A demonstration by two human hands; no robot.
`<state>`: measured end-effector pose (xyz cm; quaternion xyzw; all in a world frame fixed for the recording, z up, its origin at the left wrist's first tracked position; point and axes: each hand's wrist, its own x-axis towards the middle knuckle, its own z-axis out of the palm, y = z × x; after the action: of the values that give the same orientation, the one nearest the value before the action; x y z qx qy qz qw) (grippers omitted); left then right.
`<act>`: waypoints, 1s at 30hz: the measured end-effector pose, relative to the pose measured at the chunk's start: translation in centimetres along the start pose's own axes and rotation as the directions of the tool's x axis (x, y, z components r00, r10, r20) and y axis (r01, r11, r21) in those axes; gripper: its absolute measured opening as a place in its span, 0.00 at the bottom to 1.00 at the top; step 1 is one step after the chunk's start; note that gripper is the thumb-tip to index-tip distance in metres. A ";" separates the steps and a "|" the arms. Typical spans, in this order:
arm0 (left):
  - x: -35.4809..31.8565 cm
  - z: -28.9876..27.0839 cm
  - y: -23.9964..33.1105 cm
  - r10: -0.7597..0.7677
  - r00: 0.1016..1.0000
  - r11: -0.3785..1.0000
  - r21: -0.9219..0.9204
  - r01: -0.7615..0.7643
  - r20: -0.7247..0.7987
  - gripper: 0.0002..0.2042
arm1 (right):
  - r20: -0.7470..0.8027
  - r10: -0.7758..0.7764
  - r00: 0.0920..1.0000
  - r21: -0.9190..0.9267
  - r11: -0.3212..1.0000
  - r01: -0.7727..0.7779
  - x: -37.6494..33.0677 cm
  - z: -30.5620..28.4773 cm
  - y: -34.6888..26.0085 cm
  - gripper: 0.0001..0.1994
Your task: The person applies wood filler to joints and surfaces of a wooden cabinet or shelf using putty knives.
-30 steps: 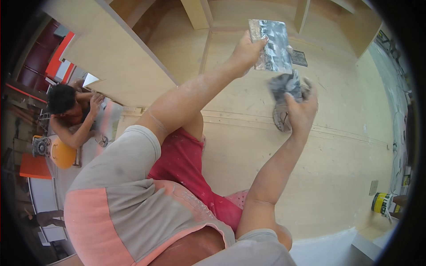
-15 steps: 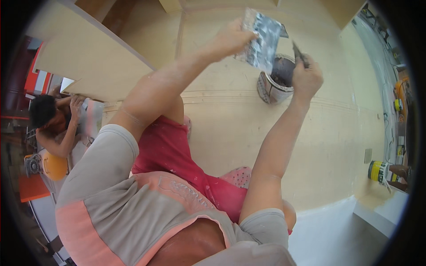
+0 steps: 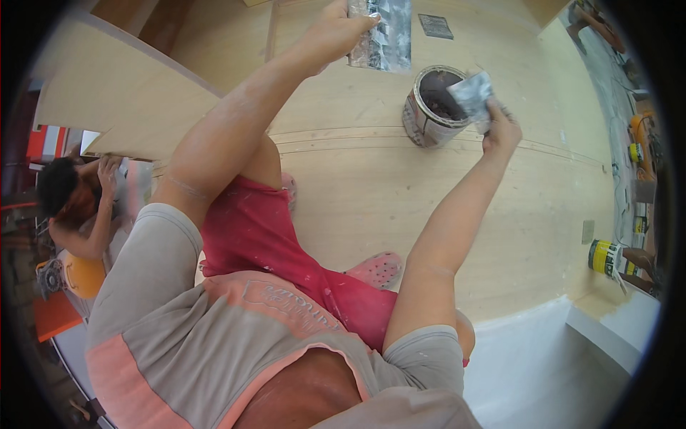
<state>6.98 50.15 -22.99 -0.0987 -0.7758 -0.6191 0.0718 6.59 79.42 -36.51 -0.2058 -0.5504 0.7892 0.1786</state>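
My left hand (image 3: 330, 37) is closed on the edge of a flat metal plate (image 3: 391, 41) smeared with grey and white paste. The plate runs off the upper edge of the picture. In my right hand (image 3: 503, 130) is a putty knife (image 3: 470, 94) with a broad silvery blade, smeared by motion. Its blade is at the rim of an open round bucket (image 3: 424, 127), which has dark residue inside. I cannot tell whether the blade touches the rim. The bucket stands on the pale wood panel (image 3: 343, 207), between my two hands.
Behind the bucket lies a small dark rectangular piece (image 3: 436, 26). An upright wood board (image 3: 107, 79) borders the left. Another person (image 3: 86, 207) crouches beyond it, near an orange rounded object (image 3: 84, 274). A yellow-and-black labelled can (image 3: 604, 257) is at right. My pink clog (image 3: 375, 270) rests on the panel.
My left hand and plate have moved up and left. The putty knife has turned from edge-on to show its flat blade, now over the bucket's right rim. The whole view has shifted slightly.
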 end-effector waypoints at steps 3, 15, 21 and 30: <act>0.1 -0.3 -0.1 -0.043 0.999 0.999 -0.011 0.043 0.018 0.14 | -0.077 -0.048 0.996 -0.693 0.720 -0.018 0.2 -0.7 1.3 0.15; -1.7 0.6 1.3 -0.267 0.952 0.914 -0.275 0.299 0.148 0.17 | 0.402 0.020 0.916 0.394 0.899 -0.193 -4.3 1.3 1.2 0.17; -1.5 1.8 0.9 -0.189 0.980 0.872 -0.450 0.194 0.056 0.21 | 0.263 -0.101 0.960 0.629 0.772 -0.091 -7.7 9.0 -1.2 0.17; -1.9 1.6 1.0 -0.154 0.987 0.873 -0.474 0.119 -0.037 0.18 | 0.245 -0.329 0.912 0.567 0.811 0.141 -11.6 13.2 -3.7 0.17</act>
<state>9.08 51.80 -22.80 -0.0354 -0.6045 -0.7952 0.0302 9.76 64.21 -27.46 0.0590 -0.3501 0.9058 0.2314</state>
